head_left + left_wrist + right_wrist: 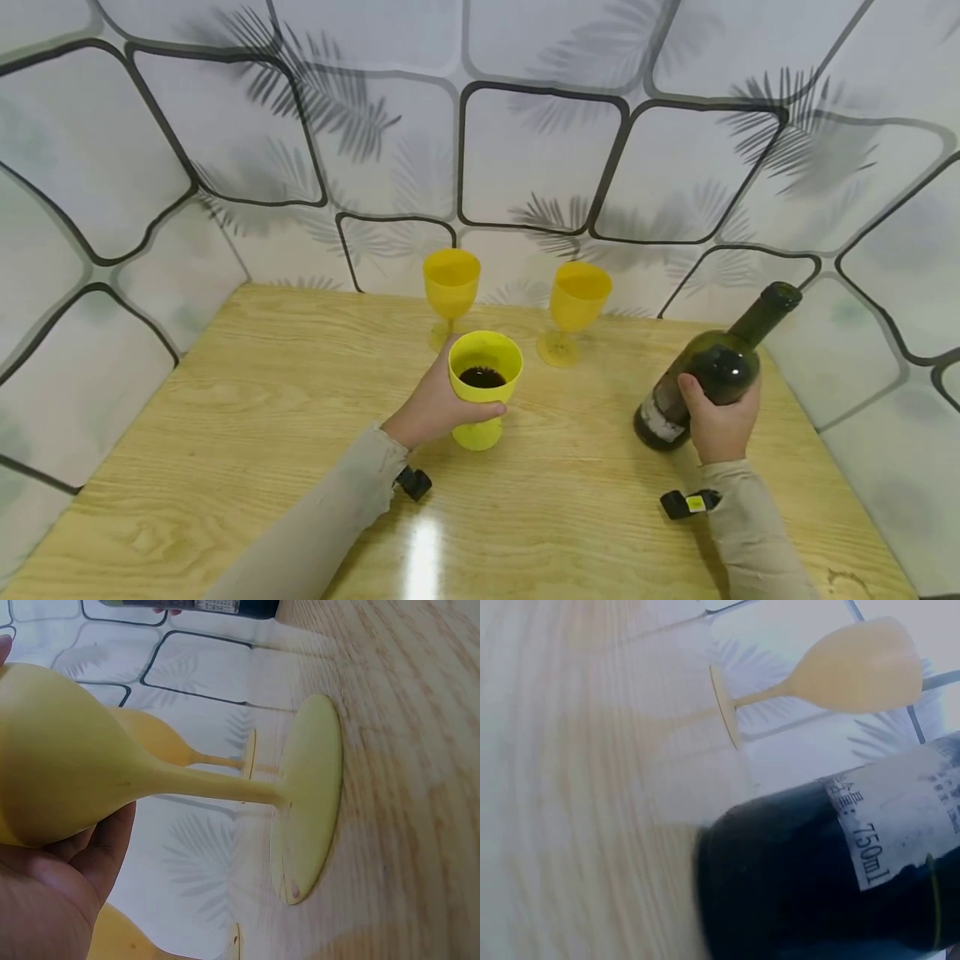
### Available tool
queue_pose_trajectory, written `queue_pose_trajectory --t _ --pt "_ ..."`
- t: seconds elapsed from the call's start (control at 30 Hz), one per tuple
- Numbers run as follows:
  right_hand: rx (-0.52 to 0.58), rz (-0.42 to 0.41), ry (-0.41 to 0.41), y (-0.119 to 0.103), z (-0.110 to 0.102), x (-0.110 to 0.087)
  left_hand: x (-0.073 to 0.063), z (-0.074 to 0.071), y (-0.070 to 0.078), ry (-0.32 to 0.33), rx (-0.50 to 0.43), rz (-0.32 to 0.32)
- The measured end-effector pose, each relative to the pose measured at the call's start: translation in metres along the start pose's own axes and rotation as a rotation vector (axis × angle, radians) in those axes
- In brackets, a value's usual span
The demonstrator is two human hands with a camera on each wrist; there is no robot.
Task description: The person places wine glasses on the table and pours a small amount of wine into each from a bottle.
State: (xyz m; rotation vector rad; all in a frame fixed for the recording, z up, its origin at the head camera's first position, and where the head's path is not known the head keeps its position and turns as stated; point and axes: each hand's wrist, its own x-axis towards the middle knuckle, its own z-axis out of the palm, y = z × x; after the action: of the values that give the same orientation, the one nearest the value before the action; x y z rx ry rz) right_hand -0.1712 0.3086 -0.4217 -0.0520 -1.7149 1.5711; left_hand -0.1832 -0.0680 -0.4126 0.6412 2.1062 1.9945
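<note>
1. Head view: A person in beige sleeves works at a light wood-grain table before a pale wall patterned with rounded dark outlines and grey fronds. The left hand grips a bright yellow, stemmed, plastic-looking goblet near the table's middle, thumb across the near side and fingers curled round the far side. A dark liquid lies inside the bowl. At right, the right hand holds a dark-green glass bottle by its body, thumb on the near side; its other fingers are hidden behind the glass. The bottle leans, neck up and to the right, well apart from the goblet. Two orange-yellow stemmed goblets, one at left and one at right, stand behind, near the wall.

2. Left wrist view: Seen sideways, the yellow goblet's bowl sits in the left hand, fingers bent round it beneath a slim stem. Its round foot is at the tabletop. Parts of the two other goblets and the bottle's lower end appear beyond.

3. Right wrist view: The bottle fills the lower right, its torn white label reading "750ml." An orange-yellow goblet stands beyond. The right hand's finger positions cannot be told here.
</note>
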Motion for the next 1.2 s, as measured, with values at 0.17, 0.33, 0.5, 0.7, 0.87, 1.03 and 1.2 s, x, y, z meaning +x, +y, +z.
queue_pose_trajectory --t 0.17,0.33,0.5,0.7,0.87,1.03,1.2 --pt "0.037 0.011 0.024 0.0022 0.0034 0.0003 0.0004 -0.0009 0.0000 -0.007 -0.017 0.012" --pt "0.090 0.013 0.023 0.0037 0.0063 0.0010 0.0004 -0.0022 0.0007 -0.003 -0.017 0.022" --pt "0.101 0.010 0.026 0.0036 0.0073 0.0010 0.0007 -0.0028 0.0019 -0.002 -0.012 0.026" --pt "0.126 0.009 0.029 0.0047 0.0070 0.0008 0.0008 -0.0022 0.0037 -0.004 -0.008 0.021" --pt "0.135 0.009 0.026 0.0058 0.0057 0.0007 0.0009 -0.0019 0.0030 0.000 -0.006 0.015" --pt "0.129 0.014 0.032 0.0055 0.0044 -0.0006 0.0009 -0.0009 0.0018 -0.004 -0.008 0.020" --pt "0.106 0.018 0.040 0.0051 0.0032 -0.0014 0.0001 0.0001 0.0012 -0.007 -0.002 0.019"
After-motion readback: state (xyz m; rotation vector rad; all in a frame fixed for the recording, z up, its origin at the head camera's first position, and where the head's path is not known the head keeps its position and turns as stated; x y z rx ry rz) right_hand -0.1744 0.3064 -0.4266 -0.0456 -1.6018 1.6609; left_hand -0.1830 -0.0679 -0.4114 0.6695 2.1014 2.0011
